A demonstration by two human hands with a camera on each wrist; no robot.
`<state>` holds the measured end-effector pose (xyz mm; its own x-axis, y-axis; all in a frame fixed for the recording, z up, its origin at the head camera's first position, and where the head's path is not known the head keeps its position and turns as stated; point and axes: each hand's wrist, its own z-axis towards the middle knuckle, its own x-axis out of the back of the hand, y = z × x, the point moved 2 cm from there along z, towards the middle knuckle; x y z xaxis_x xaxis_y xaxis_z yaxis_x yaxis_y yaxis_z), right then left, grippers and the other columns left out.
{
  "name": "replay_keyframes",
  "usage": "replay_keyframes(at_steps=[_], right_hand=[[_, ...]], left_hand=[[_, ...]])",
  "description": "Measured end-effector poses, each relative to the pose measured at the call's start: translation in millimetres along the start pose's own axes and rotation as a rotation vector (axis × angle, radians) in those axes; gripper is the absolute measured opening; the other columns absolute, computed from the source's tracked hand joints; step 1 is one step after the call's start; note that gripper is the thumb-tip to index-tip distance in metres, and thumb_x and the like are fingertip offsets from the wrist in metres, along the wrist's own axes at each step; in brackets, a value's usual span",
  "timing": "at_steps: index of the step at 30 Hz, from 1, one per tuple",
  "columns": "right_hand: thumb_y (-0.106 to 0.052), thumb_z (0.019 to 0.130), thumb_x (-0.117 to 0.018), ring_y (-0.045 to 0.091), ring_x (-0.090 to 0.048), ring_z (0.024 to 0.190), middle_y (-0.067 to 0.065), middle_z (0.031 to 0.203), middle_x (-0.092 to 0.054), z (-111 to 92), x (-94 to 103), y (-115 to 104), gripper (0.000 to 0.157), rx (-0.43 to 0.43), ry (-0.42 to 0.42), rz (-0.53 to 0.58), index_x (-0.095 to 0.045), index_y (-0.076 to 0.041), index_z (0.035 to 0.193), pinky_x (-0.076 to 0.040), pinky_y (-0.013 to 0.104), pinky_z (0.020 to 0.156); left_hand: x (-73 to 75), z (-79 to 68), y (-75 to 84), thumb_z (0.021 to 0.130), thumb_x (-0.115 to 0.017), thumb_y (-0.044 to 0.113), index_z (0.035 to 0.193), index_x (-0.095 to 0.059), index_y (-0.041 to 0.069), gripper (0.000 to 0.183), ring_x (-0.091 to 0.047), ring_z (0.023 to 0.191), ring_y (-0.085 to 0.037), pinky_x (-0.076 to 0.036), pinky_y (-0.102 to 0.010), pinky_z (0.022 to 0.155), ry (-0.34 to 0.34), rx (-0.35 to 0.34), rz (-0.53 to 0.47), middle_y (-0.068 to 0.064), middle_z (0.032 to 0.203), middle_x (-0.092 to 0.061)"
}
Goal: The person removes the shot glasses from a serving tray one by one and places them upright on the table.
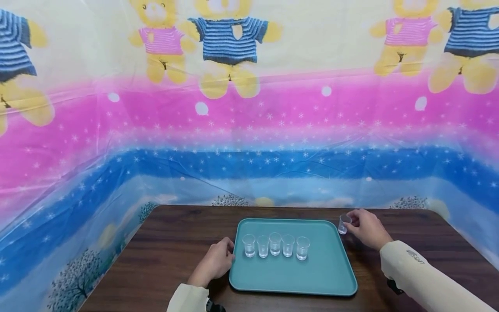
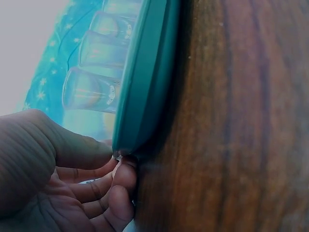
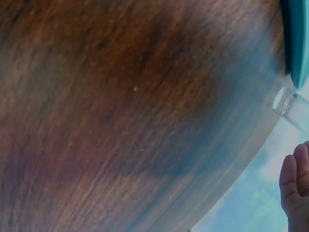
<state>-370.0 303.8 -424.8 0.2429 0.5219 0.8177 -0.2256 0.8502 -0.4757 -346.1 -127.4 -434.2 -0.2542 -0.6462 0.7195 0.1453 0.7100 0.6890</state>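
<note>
A teal tray [image 1: 292, 277] lies on the wooden table with several small clear shot glasses [image 1: 275, 244] standing in a row across it. At the tray's left edge, my left hand [image 1: 216, 261] pinches the rim; the left wrist view shows the thumb [image 2: 84, 150] and curled fingers meeting at the tray's corner. Just outside the tray's far right corner, my right hand [image 1: 368, 228] holds another clear shot glass [image 1: 343, 225] between thumb and fingers. In the right wrist view, only part of this glass [image 3: 292, 108] and a few fingers [image 3: 289, 181] show.
The dark brown wooden table [image 1: 163, 234] extends around the tray on both sides. Behind it hangs a printed cloth [image 1: 249, 164] with bears and snowflakes, which also runs along the left and right sides.
</note>
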Motion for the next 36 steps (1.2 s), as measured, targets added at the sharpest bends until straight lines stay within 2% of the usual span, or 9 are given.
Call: replay_keyframes(at_steps=[8, 15, 18, 21, 25, 29, 32, 36], right_hand=[[-0.012, 0.087, -0.067, 0.028, -0.059, 0.088, 0.015, 0.098, -0.058, -1, 1.0, -3, 0.035, -0.011, -0.027, 0.007, -0.058, 0.007, 0.115, -0.051, 0.044, 0.071], [-0.014, 0.086, -0.068, 0.041, -0.05, 0.104, 0.025, 0.113, -0.054, -3, 5.4, -18, 0.041, 0.078, 0.026, -0.046, -0.057, 0.006, 0.119, -0.045, 0.055, 0.078], [-0.014, 0.088, -0.066, 0.041, -0.046, 0.106, 0.024, 0.115, -0.053, -5, 5.3, -30, 0.036, 0.112, 0.055, -0.055, -0.059, 0.003, 0.119, -0.044, 0.053, 0.076], [-0.015, 0.089, -0.065, 0.035, -0.05, 0.101, 0.021, 0.115, -0.052, -8, 3.6, -43, 0.034, 0.143, 0.055, -0.037, -0.059, 0.0, 0.119, -0.046, 0.048, 0.073], [-0.019, 0.09, -0.065, 0.026, -0.053, 0.092, 0.014, 0.113, -0.052, -13, -1.2, -63, 0.033, 0.2, 0.021, -0.012, -0.059, -0.005, 0.12, -0.046, 0.043, 0.071], [-0.026, 0.091, -0.064, 0.017, -0.05, 0.091, 0.003, 0.11, -0.055, -17, -8.9, -79, 0.031, 0.254, -0.037, -0.005, -0.061, -0.012, 0.119, -0.045, 0.041, 0.073], [-0.03, 0.091, -0.065, 0.015, -0.05, 0.097, -0.004, 0.108, -0.055, -20, -16.3, -88, 0.029, 0.283, -0.08, 0.009, -0.061, -0.016, 0.117, -0.045, 0.041, 0.078], [-0.03, 0.089, -0.067, 0.017, -0.053, 0.097, -0.005, 0.106, -0.055, -24, -26.6, -97, 0.03, 0.317, -0.139, 0.037, -0.061, -0.016, 0.115, -0.047, 0.041, 0.079]], left_hand=[[-0.2, 0.1, -0.4, 0.094, -0.056, 0.004, 0.113, -0.052, -0.001, 0.02, -0.052, 0.068, -0.019, -0.044, -0.034, 0.059, 0.002, 0.001, -0.004, -0.006, 0.08, -0.053], [0.0, -1.2, -0.5, 0.093, -0.056, 0.003, 0.112, -0.053, -0.002, 0.019, -0.052, 0.069, -0.018, -0.045, -0.034, 0.06, 0.011, 0.002, 0.007, -0.006, 0.081, -0.053], [0.3, -0.9, 0.1, 0.093, -0.057, 0.003, 0.111, -0.053, -0.002, 0.019, -0.052, 0.069, -0.018, -0.045, -0.034, 0.06, 0.014, -0.006, 0.009, -0.006, 0.081, -0.053], [0.3, -0.1, 1.0, 0.093, -0.057, 0.003, 0.111, -0.053, -0.001, 0.019, -0.052, 0.069, -0.018, -0.045, -0.034, 0.06, 0.015, -0.012, 0.013, -0.006, 0.081, -0.053], [0.4, 0.2, 0.8, 0.093, -0.057, 0.004, 0.111, -0.053, 0.0, 0.018, -0.052, 0.069, -0.018, -0.044, -0.034, 0.06, 0.022, -0.015, 0.024, -0.006, 0.081, -0.053], [0.3, 0.1, 1.2, 0.093, -0.057, 0.004, 0.11, -0.053, 0.0, 0.018, -0.051, 0.067, -0.018, -0.043, -0.034, 0.058, 0.029, -0.023, 0.027, -0.005, 0.079, -0.053], [0.2, -0.6, 0.9, 0.093, -0.057, 0.003, 0.11, -0.053, -0.001, 0.018, -0.051, 0.066, -0.018, -0.043, -0.033, 0.057, 0.03, -0.028, 0.02, -0.006, 0.078, -0.052], [0.0, -1.6, -0.3, 0.093, -0.057, 0.003, 0.11, -0.053, -0.001, 0.019, -0.05, 0.064, -0.019, -0.043, -0.033, 0.056, 0.025, -0.031, 0.015, -0.006, 0.076, -0.052]])
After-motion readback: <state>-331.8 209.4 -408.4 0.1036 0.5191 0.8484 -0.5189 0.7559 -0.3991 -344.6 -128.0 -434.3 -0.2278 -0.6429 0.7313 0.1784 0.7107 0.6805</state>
